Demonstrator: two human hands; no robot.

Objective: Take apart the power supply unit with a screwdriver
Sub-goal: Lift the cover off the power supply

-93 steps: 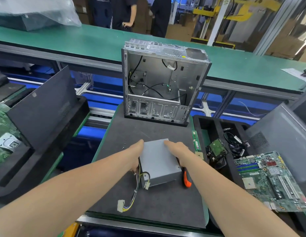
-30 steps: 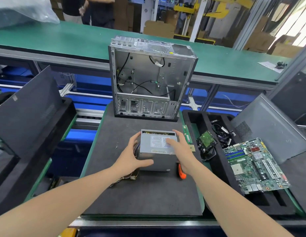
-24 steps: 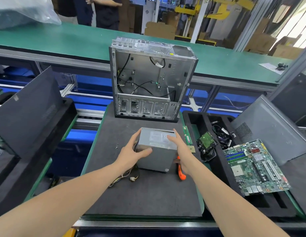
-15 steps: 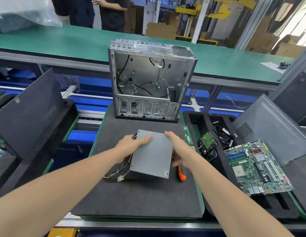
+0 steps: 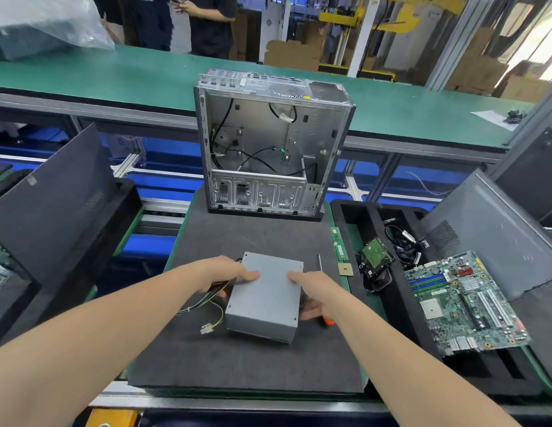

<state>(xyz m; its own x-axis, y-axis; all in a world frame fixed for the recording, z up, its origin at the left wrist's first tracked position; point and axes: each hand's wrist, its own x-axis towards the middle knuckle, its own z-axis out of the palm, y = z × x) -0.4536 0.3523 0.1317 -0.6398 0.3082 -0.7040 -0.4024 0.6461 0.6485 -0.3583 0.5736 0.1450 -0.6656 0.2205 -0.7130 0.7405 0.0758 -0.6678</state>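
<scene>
PSU (image 5: 264, 298) lies flat on the bench mat (image 5: 237, 359), long axis running away from the person, case (image 5: 268, 143) beyond it. Left hand (image 5: 228, 274) grips its left edge and right hand (image 5: 315, 292) its right edge, thumbs on top. Screwdriver (image 5: 320, 264) lies just right of the PSU, parallel to it and partly under the right hand, which I judge the nearer grip for it.

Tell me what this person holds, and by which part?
The grey power supply unit, gripped by its sides: left hand on the cable side, right hand opposite, thumbs on top.
</scene>
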